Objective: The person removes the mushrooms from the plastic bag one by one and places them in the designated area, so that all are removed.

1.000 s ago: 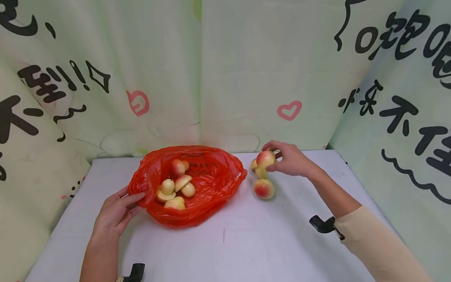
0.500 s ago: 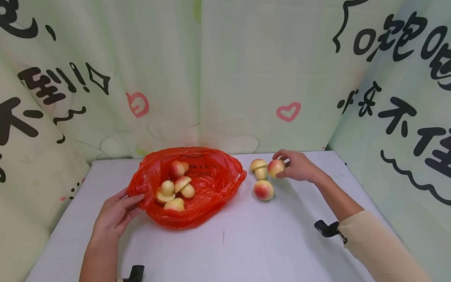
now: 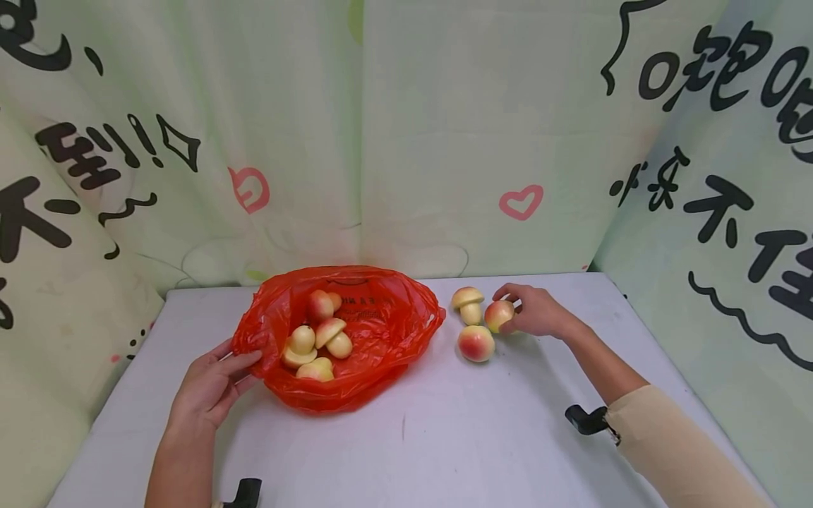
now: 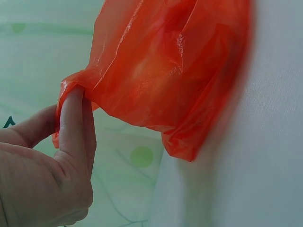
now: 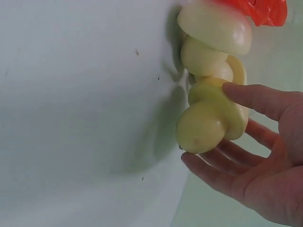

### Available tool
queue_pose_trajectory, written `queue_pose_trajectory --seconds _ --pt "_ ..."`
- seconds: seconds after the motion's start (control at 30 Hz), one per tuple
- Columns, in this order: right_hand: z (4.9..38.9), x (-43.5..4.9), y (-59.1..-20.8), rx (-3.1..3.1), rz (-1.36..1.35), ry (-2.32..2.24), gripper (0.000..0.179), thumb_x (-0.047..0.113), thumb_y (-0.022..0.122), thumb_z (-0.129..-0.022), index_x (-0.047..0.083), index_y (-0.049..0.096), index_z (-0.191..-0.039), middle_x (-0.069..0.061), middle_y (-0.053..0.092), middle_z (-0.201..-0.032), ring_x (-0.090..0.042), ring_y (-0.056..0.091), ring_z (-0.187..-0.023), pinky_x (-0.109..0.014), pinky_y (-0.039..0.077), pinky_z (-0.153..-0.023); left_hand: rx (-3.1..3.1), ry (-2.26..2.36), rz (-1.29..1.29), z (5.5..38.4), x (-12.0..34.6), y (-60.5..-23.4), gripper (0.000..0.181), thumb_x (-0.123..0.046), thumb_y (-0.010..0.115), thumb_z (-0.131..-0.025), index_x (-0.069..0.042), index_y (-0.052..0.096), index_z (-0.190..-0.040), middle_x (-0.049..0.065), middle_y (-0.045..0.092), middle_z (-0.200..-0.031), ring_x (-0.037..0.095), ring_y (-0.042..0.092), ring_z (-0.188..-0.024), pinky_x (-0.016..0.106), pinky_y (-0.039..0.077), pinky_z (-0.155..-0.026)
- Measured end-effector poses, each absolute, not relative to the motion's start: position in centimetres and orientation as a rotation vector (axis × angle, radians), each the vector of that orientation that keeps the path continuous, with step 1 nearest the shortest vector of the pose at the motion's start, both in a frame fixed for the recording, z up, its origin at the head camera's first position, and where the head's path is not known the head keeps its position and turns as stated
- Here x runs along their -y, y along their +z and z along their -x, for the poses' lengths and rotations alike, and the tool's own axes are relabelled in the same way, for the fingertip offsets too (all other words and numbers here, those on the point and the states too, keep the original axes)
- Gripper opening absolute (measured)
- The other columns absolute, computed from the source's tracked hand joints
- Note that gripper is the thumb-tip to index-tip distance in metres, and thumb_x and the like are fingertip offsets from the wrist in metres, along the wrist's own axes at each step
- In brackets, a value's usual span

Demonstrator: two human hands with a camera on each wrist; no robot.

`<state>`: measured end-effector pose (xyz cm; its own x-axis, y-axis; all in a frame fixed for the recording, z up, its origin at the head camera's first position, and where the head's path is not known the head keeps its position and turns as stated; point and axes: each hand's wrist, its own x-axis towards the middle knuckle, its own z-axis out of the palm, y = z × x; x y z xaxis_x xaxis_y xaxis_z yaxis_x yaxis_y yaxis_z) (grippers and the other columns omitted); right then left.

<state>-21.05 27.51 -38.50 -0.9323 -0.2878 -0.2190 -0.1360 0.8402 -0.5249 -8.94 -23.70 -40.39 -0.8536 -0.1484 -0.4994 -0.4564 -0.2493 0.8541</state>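
Observation:
My left hand (image 3: pixel 206 386) pinches the left rim of a red plastic bag (image 3: pixel 394 335); the left wrist view shows the thin film (image 4: pixel 142 71) caught between thumb and fingers. Inside the open bag lie several mushroom models, such as one with a pinkish cap (image 3: pixel 329 330). On the right, my right hand (image 3: pixel 540 312) holds a red-and-yellow mushroom model (image 3: pixel 498 315) by its cap, low over the table. In the right wrist view its rounded stem (image 5: pixel 200 128) points toward the camera. Close beside it are a yellowish mushroom (image 3: pixel 468 305) standing cap up and a red-capped one (image 3: pixel 476 343).
A white cloth covers the table (image 3: pixel 406 458). Pale green curtains (image 3: pixel 432 127) with black lettering and pink drawings hang behind it and along both sides. A black wrist mount (image 3: pixel 586 420) sticks out from the right sleeve.
My right hand has carried its mushroom to the right and down, off the standing yellowish one, to a spot beside the other two. The left hand and the bag stay in place.

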Motion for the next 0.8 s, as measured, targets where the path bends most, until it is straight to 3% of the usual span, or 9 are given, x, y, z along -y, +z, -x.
queue_pose_trajectory --seconds 0.8 --pt "20.74 -27.69 -39.43 -2.735 0.333 -0.76 0.055 0.018 0.083 -0.084 0.006 0.06 -0.133 -0.024 0.061 -0.128 -0.035 0.064 -0.105 -0.039 0.06 -0.081 -1.786 2.213 0.74 8.98 23.47 -40.21 0.082 -0.023 0.073 -0.099 -0.022 0.027 -0.166 0.002 0.045 -0.151 0.005 0.068 -0.105 0.026 0.059 -0.095"
